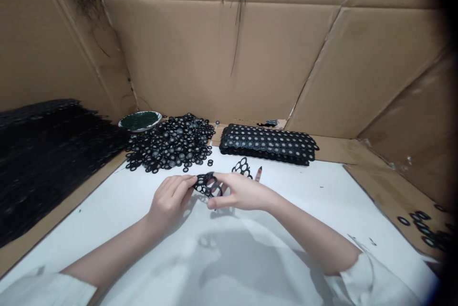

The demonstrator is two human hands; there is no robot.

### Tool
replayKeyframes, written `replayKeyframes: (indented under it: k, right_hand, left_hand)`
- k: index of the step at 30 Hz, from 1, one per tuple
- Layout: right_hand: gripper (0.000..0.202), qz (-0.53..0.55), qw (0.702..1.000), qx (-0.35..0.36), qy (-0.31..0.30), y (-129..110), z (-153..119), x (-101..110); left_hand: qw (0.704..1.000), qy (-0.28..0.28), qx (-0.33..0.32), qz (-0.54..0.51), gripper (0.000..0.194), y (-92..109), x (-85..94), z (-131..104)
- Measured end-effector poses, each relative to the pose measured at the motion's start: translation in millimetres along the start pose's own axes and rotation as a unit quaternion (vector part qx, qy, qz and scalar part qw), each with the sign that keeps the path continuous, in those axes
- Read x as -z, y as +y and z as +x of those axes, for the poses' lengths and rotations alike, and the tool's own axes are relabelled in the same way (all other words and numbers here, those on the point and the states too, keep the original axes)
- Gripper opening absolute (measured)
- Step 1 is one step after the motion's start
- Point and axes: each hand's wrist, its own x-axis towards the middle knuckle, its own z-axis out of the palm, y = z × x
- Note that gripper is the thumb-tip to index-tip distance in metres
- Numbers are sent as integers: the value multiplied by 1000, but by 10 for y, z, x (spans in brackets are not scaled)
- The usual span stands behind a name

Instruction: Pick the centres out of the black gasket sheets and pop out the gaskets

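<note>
Over the white work surface, my left hand is closed, its thumb and fingers pinching one end of a small black sheet with round holes. My right hand is at the sheet's other end, thumb below and fingers above, around a ring-shaped part of it. Some of those fingers are hidden behind the sheet. Just beyond my right hand lies another black piece with round holes. Beside it, a pen-like tool with a dark pointed tip is partly covered by the hand.
A heap of loose black rings lies at the back left, by a white dish of dark green bits. Stacked black perforated strips stand at the back right. A dark pile fills the left. More rings lie right. Cardboard walls enclose the surface.
</note>
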Motion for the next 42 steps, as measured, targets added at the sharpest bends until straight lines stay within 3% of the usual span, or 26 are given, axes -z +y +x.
replayKeyframes:
  k: [4,8,10,12,15,19,23,25,27,28,31,33,35,37,39,42]
  right_hand:
    - [30,98,992,-53,-51,-101,51,-16]
    - [33,282,942,-140,-116,-202,-14,-46]
    - [27,310,932,-144,-123,-178,-61,-74]
    - [20,287,939,-141,-127,-76,-87,-116]
    - [18,245,953,-159,-81,140,-70,-198]
    - [18,306,931,-199,8,300,0,-331]
    - [11,328,924,-190,55,329,34,-481]
    - [18,322,931,-156,70,362,32,-542]
    - [22,311,937,-135,87,412,23,-586]
    - [24,300,940,-132,93,437,17,-601]
    - [24,263,950,-134,105,478,-9,-624]
    - [24,251,951,-141,110,471,-30,-630]
    - [27,241,954,-139,110,453,-45,-637]
    - [29,215,963,-120,111,439,-55,-649]
    - [27,186,971,-98,117,434,-60,-664]
    - [24,141,980,-73,124,419,-72,-675]
  left_hand:
    - [997,-12,60,-53,20,36,23,19]
    - [987,14,93,-127,18,120,109,62]
    - [980,2,105,-168,17,151,138,79]
    - [969,-46,133,-205,13,163,136,89]
    - [939,-150,184,-247,12,155,84,96]
    - [890,-224,272,-290,17,140,33,113]
    - [839,-228,346,-352,15,158,12,134]
    - [792,-224,395,-409,16,151,-18,141]
    - [746,-187,447,-456,20,108,-46,151]
    - [743,-145,466,-457,21,73,-52,158]
    - [795,21,477,-373,20,-34,-16,181]
    - [846,52,451,-279,18,-44,24,180]
    - [898,-32,389,-204,15,24,37,154]
    - [920,-135,322,-178,14,140,7,112]
    - [914,-193,300,-196,13,251,-48,77]
    - [895,-228,314,-221,13,352,-100,59]
